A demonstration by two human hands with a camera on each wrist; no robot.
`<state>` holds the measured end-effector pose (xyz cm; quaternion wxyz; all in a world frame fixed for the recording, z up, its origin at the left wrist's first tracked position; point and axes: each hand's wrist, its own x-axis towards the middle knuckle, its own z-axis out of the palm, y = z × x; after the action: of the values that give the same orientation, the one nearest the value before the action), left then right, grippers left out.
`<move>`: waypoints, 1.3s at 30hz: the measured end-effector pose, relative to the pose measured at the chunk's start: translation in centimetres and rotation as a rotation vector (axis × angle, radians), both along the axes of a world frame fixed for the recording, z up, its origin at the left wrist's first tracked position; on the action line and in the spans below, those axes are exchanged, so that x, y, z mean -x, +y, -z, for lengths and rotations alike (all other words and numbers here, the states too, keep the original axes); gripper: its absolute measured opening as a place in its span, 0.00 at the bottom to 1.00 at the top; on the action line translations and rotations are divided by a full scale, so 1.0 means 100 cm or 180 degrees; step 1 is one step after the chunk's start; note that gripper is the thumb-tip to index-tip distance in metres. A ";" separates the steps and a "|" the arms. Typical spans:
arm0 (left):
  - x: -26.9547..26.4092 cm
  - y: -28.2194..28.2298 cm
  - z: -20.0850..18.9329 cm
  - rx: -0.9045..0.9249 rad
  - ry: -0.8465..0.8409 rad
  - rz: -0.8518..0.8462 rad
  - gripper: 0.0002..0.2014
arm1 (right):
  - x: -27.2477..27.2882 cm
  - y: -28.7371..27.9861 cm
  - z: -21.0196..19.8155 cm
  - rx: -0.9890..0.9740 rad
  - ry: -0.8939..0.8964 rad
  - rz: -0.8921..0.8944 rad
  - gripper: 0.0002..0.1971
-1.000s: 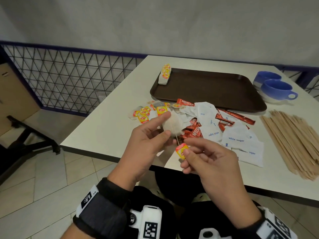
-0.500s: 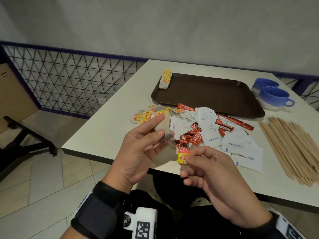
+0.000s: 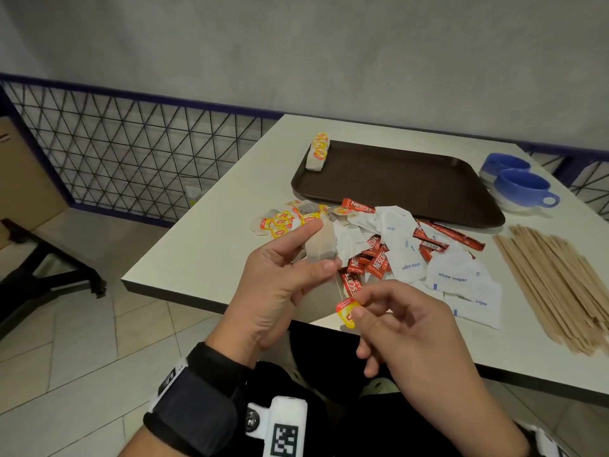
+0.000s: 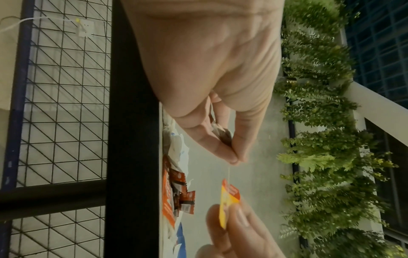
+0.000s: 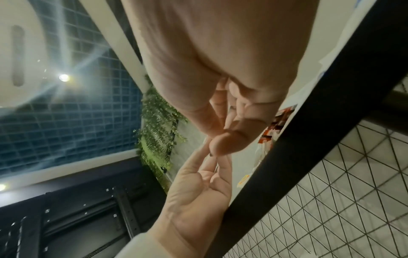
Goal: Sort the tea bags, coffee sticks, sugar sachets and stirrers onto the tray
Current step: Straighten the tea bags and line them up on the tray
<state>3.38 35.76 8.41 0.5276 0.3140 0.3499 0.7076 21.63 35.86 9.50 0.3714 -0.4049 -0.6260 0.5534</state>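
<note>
Left hand (image 3: pixel 276 285) pinches a soft papery tea bag (image 3: pixel 321 245) — right hand (image 3: pixel 405 328) pinches its glossy yellow tag (image 3: pixel 346 311).

Grey plaster wall (image 3: pixel 296 54) fills the upper frame of the head view. Below it, a black wire lattice panel (image 3: pixel 131 153) in a dark blue frame runs across the left. Pale floor tiles (image 3: pixel 66 357) at lower left; a black furniture base (image 3: pixel 49 272) stands on them at the left edge. White bench (image 3: pixel 211 245) with dark edge, centre right. In the wrist views: leafy green wall (image 4: pixel 320 139), dark gridded glazing (image 5: pixel 66 122), bright lamp (image 5: pixel 64 77) with flare at upper left.
</note>
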 end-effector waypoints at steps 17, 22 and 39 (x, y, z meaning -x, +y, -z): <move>0.007 -0.003 0.001 0.0005 -0.0005 0.0466 0.20 | 0.005 0.017 -0.011 0.0956 0.0946 0.0976 0.05; 0.012 -0.003 0.002 0.0052 0.0222 0.0771 0.16 | 0.003 0.023 -0.011 0.1299 0.1128 0.0711 0.08; 0.010 0.000 0.000 0.0056 0.0910 0.1128 0.13 | -0.010 0.048 -0.031 0.0711 0.0892 -0.0204 0.08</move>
<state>2.41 35.79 8.38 0.5914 0.4629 0.3666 0.5491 22.67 40.66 12.56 0.3898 -0.3425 -0.5153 0.6820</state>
